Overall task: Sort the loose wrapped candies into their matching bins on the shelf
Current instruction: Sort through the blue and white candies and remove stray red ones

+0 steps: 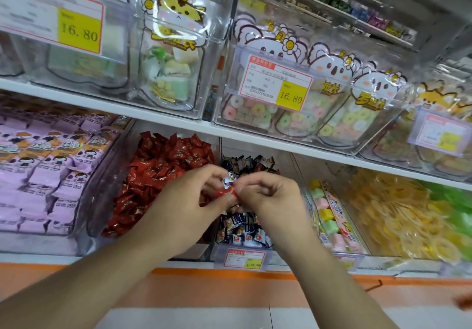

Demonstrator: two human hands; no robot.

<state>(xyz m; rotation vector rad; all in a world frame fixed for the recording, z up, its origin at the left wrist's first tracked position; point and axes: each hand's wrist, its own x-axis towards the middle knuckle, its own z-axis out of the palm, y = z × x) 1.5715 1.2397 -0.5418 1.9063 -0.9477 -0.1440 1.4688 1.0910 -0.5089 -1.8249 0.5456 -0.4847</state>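
Both hands meet over the dark-wrapped candy bin [241, 229].
Left hand [190, 201] and right hand [270, 197] pinch one red candy [228, 191] between curled fingertips.

Head view, close, faces shelf [153, 114]; edges perhaps warped.

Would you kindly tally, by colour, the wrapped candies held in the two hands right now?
red wrapped candy: 1
silver-and-blue wrapped candy: 1
Total: 2
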